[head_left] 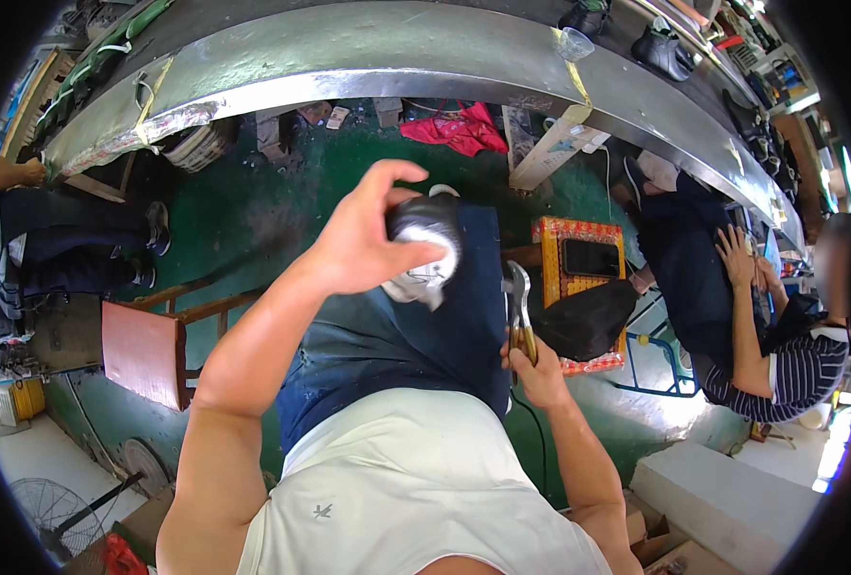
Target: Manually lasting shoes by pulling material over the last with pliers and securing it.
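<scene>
Above my lap, my left hand [363,235] is closed round a black shoe [425,225], smeared by motion. Pale, crumpled material shows on the side of the shoe facing up and toward me. My right hand [538,374] grips the handles of a pair of pincers [521,297] beside my right thigh, with the curved metal jaws pointing away from me. The pincers and the shoe are apart. Dark blue cloth [473,326] covers my thighs under both hands.
A long metal bench [349,48] runs across the far side, with black shoes [660,53] on it. On my right, an orange patterned stool [555,244] bears a phone [590,257]. A co-worker [780,374] sits beyond it. A brown-seated stool [143,355] stands left.
</scene>
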`<state>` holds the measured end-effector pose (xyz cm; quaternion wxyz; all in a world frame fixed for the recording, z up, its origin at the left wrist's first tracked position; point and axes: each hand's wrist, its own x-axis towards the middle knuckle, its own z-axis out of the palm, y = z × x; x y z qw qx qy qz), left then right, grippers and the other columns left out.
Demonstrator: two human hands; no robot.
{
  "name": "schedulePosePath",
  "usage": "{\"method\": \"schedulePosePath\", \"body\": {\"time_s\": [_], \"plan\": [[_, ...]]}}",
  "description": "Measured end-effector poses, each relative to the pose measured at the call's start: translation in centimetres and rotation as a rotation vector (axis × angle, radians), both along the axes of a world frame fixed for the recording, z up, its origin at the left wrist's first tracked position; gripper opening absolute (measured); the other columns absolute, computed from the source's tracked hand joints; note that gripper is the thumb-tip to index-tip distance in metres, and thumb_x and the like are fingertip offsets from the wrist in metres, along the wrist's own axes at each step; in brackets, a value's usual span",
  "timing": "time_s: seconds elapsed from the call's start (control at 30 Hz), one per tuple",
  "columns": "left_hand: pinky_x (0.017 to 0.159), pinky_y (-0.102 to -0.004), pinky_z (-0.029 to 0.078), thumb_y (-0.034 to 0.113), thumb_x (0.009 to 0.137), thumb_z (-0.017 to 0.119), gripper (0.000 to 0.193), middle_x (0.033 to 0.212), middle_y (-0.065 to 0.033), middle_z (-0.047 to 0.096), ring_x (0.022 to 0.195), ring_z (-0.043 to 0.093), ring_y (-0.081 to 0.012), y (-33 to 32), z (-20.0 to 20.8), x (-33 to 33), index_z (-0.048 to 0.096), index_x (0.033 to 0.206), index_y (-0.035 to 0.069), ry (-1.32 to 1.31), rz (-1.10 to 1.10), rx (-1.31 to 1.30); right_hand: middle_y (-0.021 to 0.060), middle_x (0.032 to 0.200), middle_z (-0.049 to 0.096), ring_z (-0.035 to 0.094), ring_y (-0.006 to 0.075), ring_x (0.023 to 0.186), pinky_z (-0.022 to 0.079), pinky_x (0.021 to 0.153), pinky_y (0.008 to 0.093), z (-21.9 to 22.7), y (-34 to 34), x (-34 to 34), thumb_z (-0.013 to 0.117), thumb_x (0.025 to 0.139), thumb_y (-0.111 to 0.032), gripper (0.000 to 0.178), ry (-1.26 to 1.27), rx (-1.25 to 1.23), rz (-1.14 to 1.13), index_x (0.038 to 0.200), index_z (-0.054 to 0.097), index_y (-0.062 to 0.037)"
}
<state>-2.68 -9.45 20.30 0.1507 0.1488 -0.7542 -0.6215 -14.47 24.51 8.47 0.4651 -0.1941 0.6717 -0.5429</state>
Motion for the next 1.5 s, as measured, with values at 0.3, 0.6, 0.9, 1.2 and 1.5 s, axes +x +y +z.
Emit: {"method": "schedulePosePath", "body": {"time_s": [0.3,0.6,0.9,1.2,1.5], "plan": [[0.093,-0.0345,0.048,0.053,0.108,0.034,0.066,0.120,-0.0132,0.070,0.103,0.064,-0.0210,4.0,-15.1,-3.8,0.066,0.124,-0.003,-0.490,0.151,0.480,0.0095,0.086,0.067,0.065,0.0148,0.081,0.052,0.073,0.0315,4.9,-2.2,-0.3,0.060,0.096,-0.011,0.021,0.290,0.288,0.247,0.111,0.066,0.0031],[0.117,-0.0323,0.032,0.037,0.112,0.026,0.059,0.146,-0.0198,0.053,0.137,0.047,-0.0257,7.7,-20.5,0.6,0.041,0.149,-0.007,-0.179,0.132,0.360,0.0318,0.128,0.060,0.058,0.0434,0.123,0.045,0.105,0.0449,6.0,-5.4,-2.8,0.065,0.092,-0.018,0.052,0.730,0.214,0.570,0.134,0.051,0.0105],[0.123,-0.0385,0.019,0.042,0.111,0.024,0.067,0.156,-0.0304,0.035,0.151,0.026,-0.0382,8.5,-19.8,2.1,0.026,0.155,-0.008,-0.265,0.096,0.094,0.0237,0.087,0.068,0.066,0.0449,0.086,0.050,0.080,0.0545,11.1,-12.0,-4.8,0.062,0.094,-0.022,0.025,0.852,0.499,1.034,0.095,0.060,0.0026],[0.119,-0.0335,0.027,0.039,0.107,0.049,0.076,0.157,-0.0236,0.036,0.146,0.034,-0.0275,7.3,-16.6,0.9,0.016,0.159,-0.004,-0.018,0.164,0.565,0.0239,0.086,0.067,0.066,0.0432,0.084,0.052,0.076,0.0474,2.1,-8.5,1.2,0.067,0.094,-0.032,0.035,0.497,0.293,0.333,0.109,0.063,-0.0012],[0.113,-0.0396,0.037,0.029,0.099,0.062,0.078,0.145,-0.0304,0.047,0.135,0.049,-0.0392,7.9,-13.9,0.5,0.022,0.160,0.004,-0.359,0.264,-0.020,0.0268,0.099,0.067,0.065,0.0422,0.099,0.051,0.087,0.0476,6.1,-10.0,-3.6,0.062,0.096,-0.023,0.034,1.070,0.104,0.394,0.119,0.061,0.0019]]}}
